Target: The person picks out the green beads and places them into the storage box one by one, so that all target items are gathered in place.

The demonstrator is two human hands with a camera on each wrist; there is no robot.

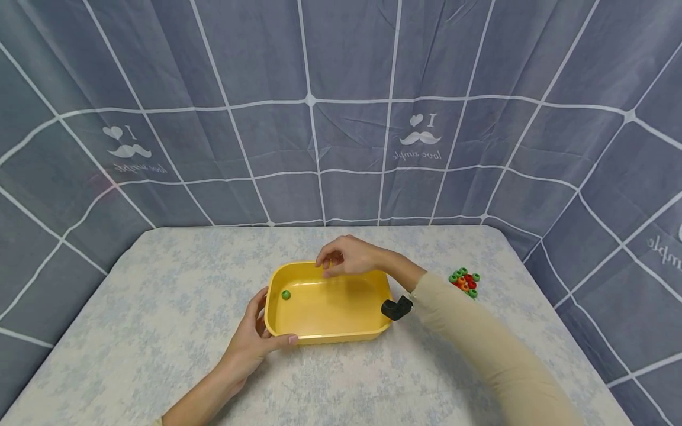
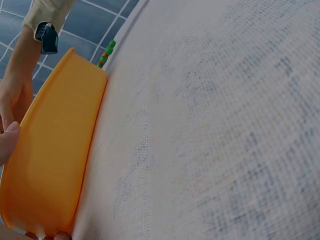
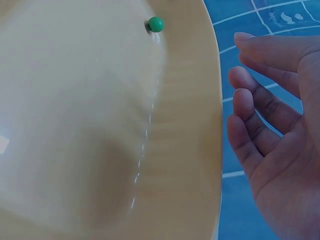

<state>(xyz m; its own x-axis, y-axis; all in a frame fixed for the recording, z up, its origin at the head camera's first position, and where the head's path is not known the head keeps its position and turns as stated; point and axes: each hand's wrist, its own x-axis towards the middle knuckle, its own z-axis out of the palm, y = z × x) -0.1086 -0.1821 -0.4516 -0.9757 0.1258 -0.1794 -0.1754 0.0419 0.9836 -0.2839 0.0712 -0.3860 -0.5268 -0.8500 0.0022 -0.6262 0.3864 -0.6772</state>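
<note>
A yellow plastic basin (image 1: 341, 310) sits on the table with one small green bead (image 1: 286, 294) inside, near its left end. My left hand (image 1: 256, 337) grips the basin's left end, thumb along the near rim and fingers round the outer wall. In the left wrist view the basin's side (image 2: 55, 145) stands close to that thumb (image 2: 9, 142). Over the basin's far rim hovers my right hand (image 1: 351, 255), its fingers loosely curled. Nothing shows between those fingers (image 3: 250, 132) in the right wrist view, where the green bead (image 3: 156, 24) also appears.
Right of the basin, beyond the right forearm, lies a cluster of green, red and orange beads (image 1: 463, 282); the sleeve passes close by it. A black wrist device (image 1: 396, 308) overlaps the basin's right rim in view. Grey-blue curtains (image 1: 346, 136) enclose the patterned tablecloth (image 1: 176, 296).
</note>
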